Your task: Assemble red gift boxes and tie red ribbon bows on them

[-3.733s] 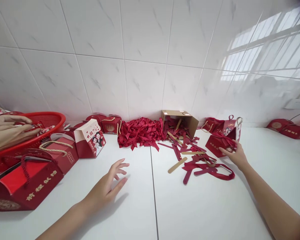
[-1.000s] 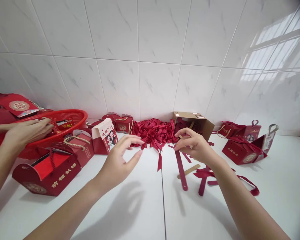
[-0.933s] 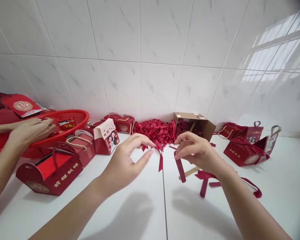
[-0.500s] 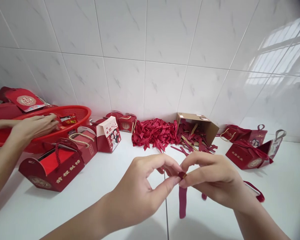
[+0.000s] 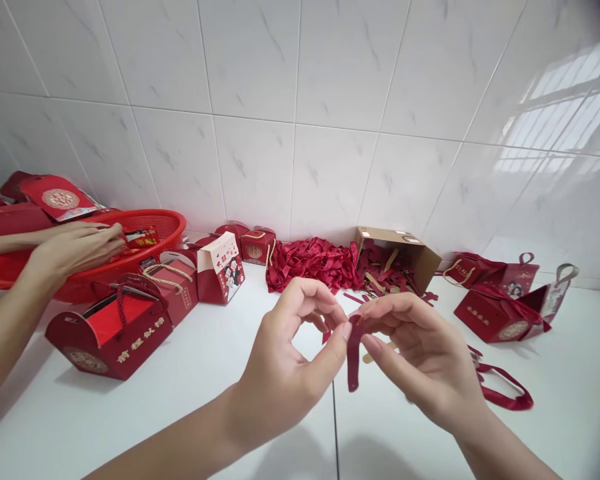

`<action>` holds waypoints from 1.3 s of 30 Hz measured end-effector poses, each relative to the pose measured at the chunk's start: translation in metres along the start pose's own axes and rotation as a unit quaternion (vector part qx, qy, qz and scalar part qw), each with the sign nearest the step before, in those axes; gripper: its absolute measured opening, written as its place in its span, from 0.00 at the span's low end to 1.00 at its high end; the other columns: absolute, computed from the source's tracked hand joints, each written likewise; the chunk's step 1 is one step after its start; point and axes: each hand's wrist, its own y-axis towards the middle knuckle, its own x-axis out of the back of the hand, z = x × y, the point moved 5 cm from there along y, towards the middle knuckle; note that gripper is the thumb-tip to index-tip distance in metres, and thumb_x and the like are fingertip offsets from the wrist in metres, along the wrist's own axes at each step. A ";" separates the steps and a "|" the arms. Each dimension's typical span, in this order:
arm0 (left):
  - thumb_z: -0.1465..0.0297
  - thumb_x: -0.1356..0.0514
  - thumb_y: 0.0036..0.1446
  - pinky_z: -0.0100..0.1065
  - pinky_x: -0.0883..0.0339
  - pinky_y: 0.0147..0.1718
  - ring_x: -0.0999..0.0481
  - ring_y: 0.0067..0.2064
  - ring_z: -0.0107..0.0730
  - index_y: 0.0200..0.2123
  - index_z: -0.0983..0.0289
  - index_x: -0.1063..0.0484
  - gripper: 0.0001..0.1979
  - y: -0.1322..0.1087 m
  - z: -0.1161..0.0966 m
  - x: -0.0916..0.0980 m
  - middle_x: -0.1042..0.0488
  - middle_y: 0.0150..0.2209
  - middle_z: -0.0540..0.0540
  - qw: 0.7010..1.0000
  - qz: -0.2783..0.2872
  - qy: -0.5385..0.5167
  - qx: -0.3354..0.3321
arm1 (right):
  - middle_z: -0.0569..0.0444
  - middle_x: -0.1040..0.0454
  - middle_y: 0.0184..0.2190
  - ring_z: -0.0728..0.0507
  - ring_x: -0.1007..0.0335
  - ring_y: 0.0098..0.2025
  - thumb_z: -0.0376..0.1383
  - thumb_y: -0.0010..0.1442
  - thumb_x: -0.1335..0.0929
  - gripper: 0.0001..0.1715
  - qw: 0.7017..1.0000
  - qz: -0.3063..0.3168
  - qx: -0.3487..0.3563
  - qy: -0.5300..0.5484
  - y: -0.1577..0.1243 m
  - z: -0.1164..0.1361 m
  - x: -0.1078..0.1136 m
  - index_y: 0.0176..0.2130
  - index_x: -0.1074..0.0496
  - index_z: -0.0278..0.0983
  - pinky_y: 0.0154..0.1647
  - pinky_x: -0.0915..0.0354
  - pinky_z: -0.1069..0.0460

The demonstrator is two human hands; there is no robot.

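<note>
A narrow dark red strip point(image 5: 353, 360) hangs down in front of me, its upper end folded or bent. My left hand point(image 5: 300, 363) pinches it near the top between thumb and forefinger. Right beside it is my right hand point(image 5: 420, 360), thumb spread away from the fingers; its forefinger tip is close to the strip's top, and I cannot tell if it touches. A tan strip point(image 5: 379, 352) shows on the table behind the right thumb. To the right of that hand lies a red ribbon loop point(image 5: 510, 400), partly hidden by the wrist.
Red ribbons point(image 5: 313, 265) are heaped against the tiled wall, beside a tipped cardboard box point(image 5: 425, 267) of loose strips. Red gift boxes stand at left point(image 5: 115, 337) and right point(image 5: 490, 317). Another person's hands point(image 5: 75, 250) reach into a red plastic basket point(image 5: 173, 223).
The strip has risen slightly and turned. My right thumb has moved off its pinch, away from the fingers. More of the ribbon loop and a tan strip are visible.
</note>
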 end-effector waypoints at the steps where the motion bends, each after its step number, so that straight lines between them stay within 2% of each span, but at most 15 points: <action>1: 0.76 0.43 0.55 0.30 0.33 0.35 0.29 0.33 0.25 0.37 0.59 0.41 0.10 0.000 -0.002 0.001 0.30 0.30 0.47 1.000 -0.006 0.005 -0.023 | 0.51 0.26 0.36 0.45 0.27 0.37 0.29 0.57 0.32 0.12 1.000 -0.006 -0.022 0.021 0.001 -0.002 -0.001 0.43 0.32 0.40 0.35 0.27 0.52; 3: 0.77 0.43 0.55 0.29 0.33 0.35 0.30 0.33 0.25 0.36 0.60 0.40 0.09 -0.001 -0.005 0.001 0.30 0.30 0.47 0.998 -0.012 0.013 -0.055 | 0.52 0.25 0.33 0.46 0.26 0.34 0.31 0.58 0.32 0.09 0.998 0.005 -0.049 0.044 0.002 -0.004 -0.003 0.42 0.30 0.39 0.33 0.27 0.52; 5: 0.78 0.43 0.55 0.30 0.33 0.35 0.30 0.33 0.25 0.36 0.60 0.40 0.09 -0.001 -0.006 0.002 0.30 0.30 0.48 0.997 -0.014 0.021 -0.069 | 0.51 0.25 0.32 0.46 0.27 0.33 0.31 0.58 0.32 0.06 0.998 0.012 -0.039 0.039 0.004 -0.003 -0.003 0.39 0.27 0.38 0.32 0.27 0.52; 12: 0.77 0.44 0.53 0.33 0.34 0.33 0.32 0.31 0.28 0.29 0.61 0.36 0.05 0.001 -0.006 0.001 0.32 0.27 0.50 0.997 0.009 0.065 -0.050 | 0.52 0.26 0.31 0.47 0.28 0.30 0.26 0.56 0.33 0.14 0.990 -0.041 0.089 -0.102 0.000 0.009 -0.001 0.41 0.25 0.39 0.30 0.28 0.51; 16: 0.77 0.44 0.52 0.32 0.35 0.32 0.32 0.30 0.29 0.27 0.62 0.32 0.05 0.000 -0.005 0.000 0.32 0.26 0.50 0.995 0.046 0.080 -0.032 | 0.51 0.26 0.32 0.47 0.28 0.29 0.21 0.53 0.33 0.21 0.951 -0.094 0.193 -0.222 -0.002 0.021 -0.003 0.43 0.26 0.41 0.26 0.28 0.52; 20: 0.72 0.46 0.57 0.32 0.35 0.33 0.31 0.31 0.30 0.27 0.63 0.30 0.08 0.000 -0.003 -0.001 0.30 0.26 0.51 0.997 0.073 0.040 -0.001 | 0.52 0.26 0.30 0.47 0.28 0.29 0.20 0.52 0.33 0.25 0.909 -0.113 0.273 -0.295 -0.005 0.028 -0.008 0.46 0.27 0.42 0.26 0.29 0.54; 26: 0.68 0.47 0.60 0.33 0.34 0.35 0.30 0.32 0.31 0.29 0.64 0.29 0.10 0.002 -0.001 -0.001 0.29 0.27 0.52 0.996 0.076 0.025 0.030 | 0.52 0.26 0.30 0.47 0.28 0.29 0.20 0.53 0.34 0.27 0.899 -0.097 0.289 -0.316 -0.005 0.026 -0.013 0.49 0.29 0.43 0.25 0.29 0.54; 32: 0.67 0.48 0.61 0.32 0.35 0.34 0.30 0.31 0.30 0.30 0.64 0.30 0.11 0.002 0.004 -0.002 0.29 0.27 0.52 0.996 0.080 0.018 0.046 | 0.48 0.24 0.32 0.45 0.26 0.32 0.22 0.53 0.32 0.20 0.909 -0.097 0.274 -0.300 -0.004 0.025 -0.014 0.44 0.27 0.37 0.29 0.27 0.53; 39: 0.70 0.49 0.62 0.30 0.37 0.32 0.33 0.30 0.28 0.29 0.64 0.32 0.10 0.001 0.002 -0.003 0.33 0.27 0.50 0.993 0.073 0.090 -0.008 | 0.49 0.24 0.30 0.47 0.27 0.31 0.20 0.54 0.33 0.15 0.924 -0.085 0.241 -0.284 -0.001 0.022 -0.012 0.39 0.26 0.34 0.27 0.28 0.55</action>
